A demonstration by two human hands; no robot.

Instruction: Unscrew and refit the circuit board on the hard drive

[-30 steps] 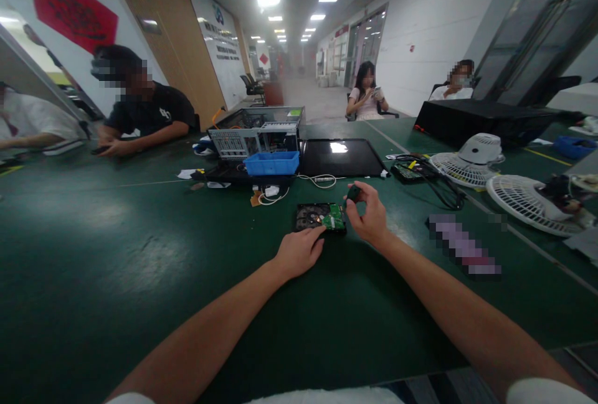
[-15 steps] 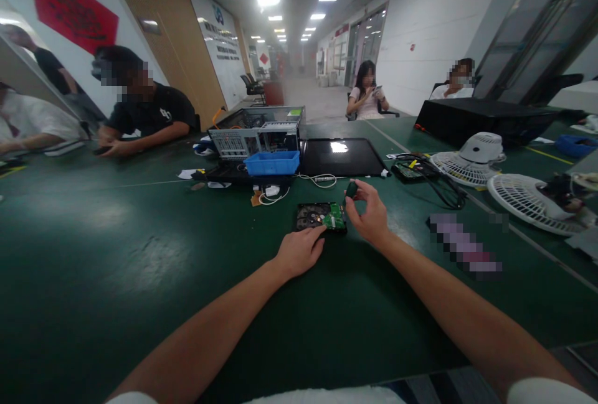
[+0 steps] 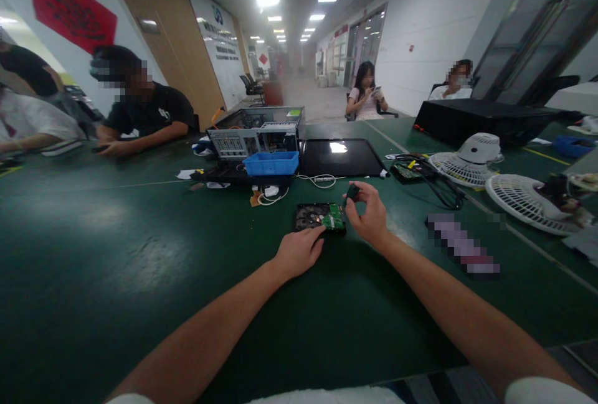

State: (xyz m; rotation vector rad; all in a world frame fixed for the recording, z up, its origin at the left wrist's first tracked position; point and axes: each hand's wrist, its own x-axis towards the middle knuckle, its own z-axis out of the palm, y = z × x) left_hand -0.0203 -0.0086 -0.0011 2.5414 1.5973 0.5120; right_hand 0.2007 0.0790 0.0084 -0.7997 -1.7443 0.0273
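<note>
A hard drive (image 3: 311, 215) lies flat on the green table, its green circuit board (image 3: 334, 216) facing up at the right end. My left hand (image 3: 299, 252) holds it at the near edge, with fingertips against the board and the thumb closer to me. Just off the drive's right end, my right hand (image 3: 368, 211) pinches a small dark green handle (image 3: 352, 192) between thumb and fingers. That handle looks like a stubby screwdriver's, but no shaft can be made out.
Beyond the drive stand a blue tray (image 3: 271, 164), an open computer case (image 3: 255, 133) and a black panel (image 3: 343, 156). Black cables (image 3: 443, 186), fan parts (image 3: 527, 202) and a blurred phone-like object (image 3: 462, 243) lie to the right. People sit around the table.
The dark green handle has tilted slightly in my right hand. My left hand and the hard drive stay in place. A standing person at far left has shifted.
</note>
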